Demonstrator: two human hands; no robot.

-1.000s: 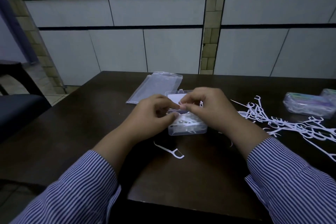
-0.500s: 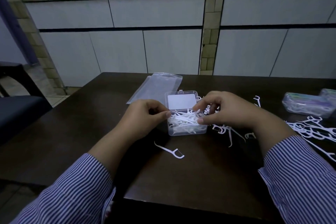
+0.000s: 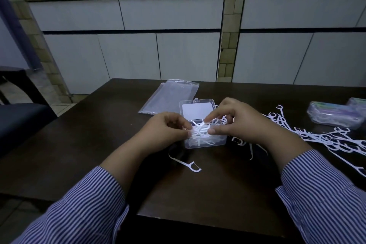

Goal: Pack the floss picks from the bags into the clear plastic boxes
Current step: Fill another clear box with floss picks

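Writing cannot be read anywhere; the white card in the lid of our clear box [image 3: 204,125] looks blank. Our box sits open in the middle of the dark worktop [image 3: 83,154], with thin white floss picks [image 3: 200,131] heaped in it. Our left hand [image 3: 164,130] and right hand [image 3: 243,123] both pinch that heap with curled fingers. Half a second ago our right hand lay lower by the box side; now its fingers are over the box. More loose picks [image 3: 326,138] lie to the right, one single pick [image 3: 186,163] lies near us, and an empty bag [image 3: 170,97] lies behind.
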